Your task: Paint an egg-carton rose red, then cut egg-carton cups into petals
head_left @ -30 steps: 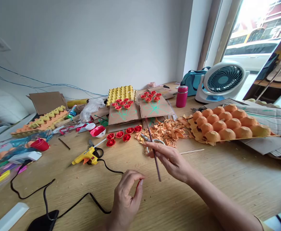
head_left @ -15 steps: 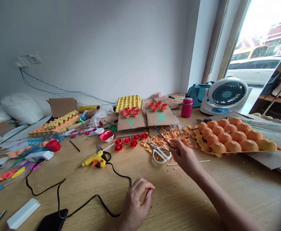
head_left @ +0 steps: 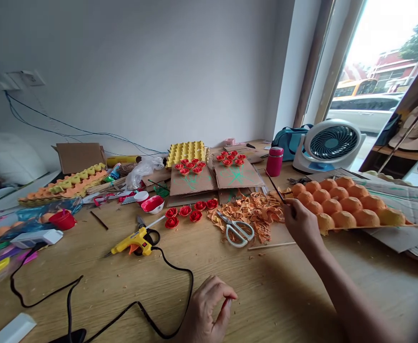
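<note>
The right hand (head_left: 303, 224) pinches a thin dark stick (head_left: 276, 188) between thumb and fingers, its far end slanting up and leftward, away from the person. That hand is held in front of the left edge of an orange egg tray (head_left: 351, 205), whose cups are turned upward like domes. The left hand (head_left: 207, 309) is near the bottom edge, loosely curled, thumb and forefinger tips close together; whether they meet I cannot tell.

Left of the right hand, a pale stick (head_left: 270, 246) lies flat on the bench (head_left: 151, 286), just beside white-handled scissors (head_left: 234, 226). The scissors rest at the edge of a heap of orange scraps (head_left: 262, 207). Further left sit six loose red flowers (head_left: 196, 216), then a bowl (head_left: 159, 208) coated red inside. Nearer the person, a yellow glue gun (head_left: 133, 241) lies over black-handled scissors (head_left: 154, 235), its black cord (head_left: 190, 281) looping toward the left hand.

Behind, two cardboard panels (head_left: 239, 178) bear more red flowers above green lines. Beyond stand a yellow egg tray (head_left: 185, 151), a magenta flask (head_left: 275, 163), a blue bag (head_left: 288, 143) and a white fan (head_left: 303, 155).
</note>
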`<state>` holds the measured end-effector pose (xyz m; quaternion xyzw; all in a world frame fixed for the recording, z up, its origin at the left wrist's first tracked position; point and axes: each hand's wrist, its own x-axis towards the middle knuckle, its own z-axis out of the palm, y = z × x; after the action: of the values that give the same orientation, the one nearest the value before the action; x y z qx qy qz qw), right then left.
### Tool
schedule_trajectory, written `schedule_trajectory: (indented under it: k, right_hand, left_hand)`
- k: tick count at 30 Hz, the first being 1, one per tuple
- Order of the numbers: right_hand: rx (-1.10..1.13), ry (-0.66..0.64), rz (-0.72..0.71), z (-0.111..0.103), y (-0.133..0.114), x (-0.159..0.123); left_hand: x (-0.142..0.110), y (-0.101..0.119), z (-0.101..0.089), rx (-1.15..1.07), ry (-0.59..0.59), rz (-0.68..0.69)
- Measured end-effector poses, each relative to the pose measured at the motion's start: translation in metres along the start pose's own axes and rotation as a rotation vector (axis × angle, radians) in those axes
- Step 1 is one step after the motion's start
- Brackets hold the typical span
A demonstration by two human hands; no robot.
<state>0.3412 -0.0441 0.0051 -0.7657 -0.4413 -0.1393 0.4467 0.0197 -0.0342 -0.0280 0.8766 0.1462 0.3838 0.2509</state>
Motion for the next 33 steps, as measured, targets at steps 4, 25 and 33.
schedule_trajectory:
  k: [4, 25, 33]
  right_hand:
    - [-0.123, -0.025, 0.019, 0.009, 0.020, 0.003]
    - [-0.348, -0.306, 0.031, 0.026, 0.027, -0.010]
    - [-0.354, -0.294, 0.054, 0.025, 0.024, -0.011]
  left_hand:
    - [-0.002, -0.004, 0.002, -0.017, -0.010, 0.009]
    - [-0.010, -0.011, 0.009, -0.028, -0.149, 0.045]
    - [-0.013, -0.015, 0.013, -0.011, -0.166, 0.009]
